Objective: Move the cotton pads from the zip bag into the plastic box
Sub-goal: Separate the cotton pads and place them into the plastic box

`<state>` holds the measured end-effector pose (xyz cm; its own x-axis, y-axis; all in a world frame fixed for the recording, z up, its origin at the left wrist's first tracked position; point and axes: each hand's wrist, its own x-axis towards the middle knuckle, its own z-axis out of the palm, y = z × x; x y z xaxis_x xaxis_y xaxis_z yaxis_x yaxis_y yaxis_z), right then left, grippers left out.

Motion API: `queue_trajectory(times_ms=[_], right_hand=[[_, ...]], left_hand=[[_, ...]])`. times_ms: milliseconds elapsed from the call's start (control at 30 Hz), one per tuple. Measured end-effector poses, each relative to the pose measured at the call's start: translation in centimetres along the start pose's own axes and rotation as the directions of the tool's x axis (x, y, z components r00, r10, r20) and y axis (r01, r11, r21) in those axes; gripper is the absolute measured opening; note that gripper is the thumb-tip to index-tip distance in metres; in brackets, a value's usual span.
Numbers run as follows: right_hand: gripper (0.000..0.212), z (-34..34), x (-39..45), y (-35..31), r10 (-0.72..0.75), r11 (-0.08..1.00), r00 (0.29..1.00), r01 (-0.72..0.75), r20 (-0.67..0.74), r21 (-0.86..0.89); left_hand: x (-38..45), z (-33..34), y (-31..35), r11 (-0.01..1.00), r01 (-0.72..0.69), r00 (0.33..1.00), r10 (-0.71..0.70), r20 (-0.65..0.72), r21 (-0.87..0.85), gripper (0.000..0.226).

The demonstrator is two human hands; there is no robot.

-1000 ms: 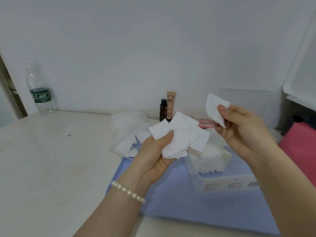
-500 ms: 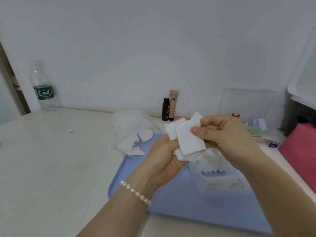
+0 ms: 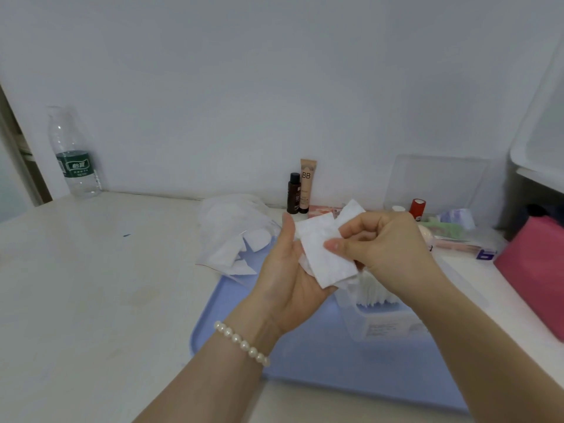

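Observation:
A small stack of square white cotton pads (image 3: 326,254) is held between both hands above the blue tray (image 3: 320,355). My left hand (image 3: 287,279) cups the pads from below and behind, palm up. My right hand (image 3: 378,242) pinches the front pad with thumb and fingers. Just behind and under my right hand stands the clear plastic box (image 3: 381,322) with a row of pads standing in it. The crumpled clear zip bag (image 3: 235,236) lies at the tray's far left corner with a few pads inside.
A water bottle (image 3: 73,157) stands far left by the wall. A dark small bottle (image 3: 293,193) and a BB cream tube (image 3: 307,184) stand at the back. Small cosmetics (image 3: 451,227) lie at the right, a pink item (image 3: 537,270) beyond them.
My right hand brought its single pad back from the upper right onto the stack in my left hand, and both hands now hold the pads together.

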<state>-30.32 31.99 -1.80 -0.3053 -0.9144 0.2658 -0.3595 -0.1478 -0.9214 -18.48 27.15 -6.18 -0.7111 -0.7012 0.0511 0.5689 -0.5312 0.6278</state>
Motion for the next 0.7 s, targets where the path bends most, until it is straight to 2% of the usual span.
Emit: queue_trajectory(times_ms=[33, 133, 167, 267, 333, 500, 600, 700], right_hand=[[0.021, 0.1, 0.1, 0.1, -0.012, 0.999, 1.0, 0.012, -0.002, -0.035], [0.021, 0.2, 0.2, 0.6, -0.071, 0.99, 0.997, 0.072, 0.009, -0.121], [0.022, 0.2, 0.1, 0.7, -0.11, 0.979, 0.994, 0.112, 0.021, -0.171], [0.026, 0.1, -0.1, 0.6, -0.289, 0.843, 0.946, 0.325, 0.15, -0.427], [0.029, 0.0, -0.1, 0.6, -0.33, 0.754, 0.912, 0.41, 0.243, -0.513], [0.018, -0.3, -0.2, 0.4, -0.276, 0.733, 0.914, 0.401, 0.298, -0.55], [0.024, -0.8, -0.1, 0.2, -0.261, 0.785, 0.92, 0.378, 0.292, -0.491], [0.017, -1.0, 0.1, 0.2, -0.219, 0.823, 0.928, 0.341, 0.301, -0.453]], left_hand=[[-0.2, 0.2, 0.0, 1.0, -0.003, 1.0, 0.002, 0.026, 0.03, 0.069], [-0.1, -0.2, -0.2, 0.983, -0.039, 0.99, 0.014, 0.138, 0.18, 0.041], [-0.1, -0.5, -0.3, 0.979, -0.051, 0.988, 0.021, 0.156, 0.196, 0.041], [-0.1, -0.9, -0.1, 0.981, -0.062, 0.979, 0.024, 0.202, 0.183, 0.046], [-0.2, -1.0, 0.2, 0.981, -0.063, 0.975, 0.022, 0.22, 0.183, 0.047], [-0.2, -1.3, 0.0, 0.965, -0.064, 0.976, 0.007, 0.216, 0.255, 0.051], [-0.1, -1.4, 0.1, 0.965, -0.068, 0.976, 0.012, 0.217, 0.254, 0.049], [0.0, -1.4, 0.0, 0.967, -0.053, 0.979, 0.001, 0.204, 0.249, 0.051]])
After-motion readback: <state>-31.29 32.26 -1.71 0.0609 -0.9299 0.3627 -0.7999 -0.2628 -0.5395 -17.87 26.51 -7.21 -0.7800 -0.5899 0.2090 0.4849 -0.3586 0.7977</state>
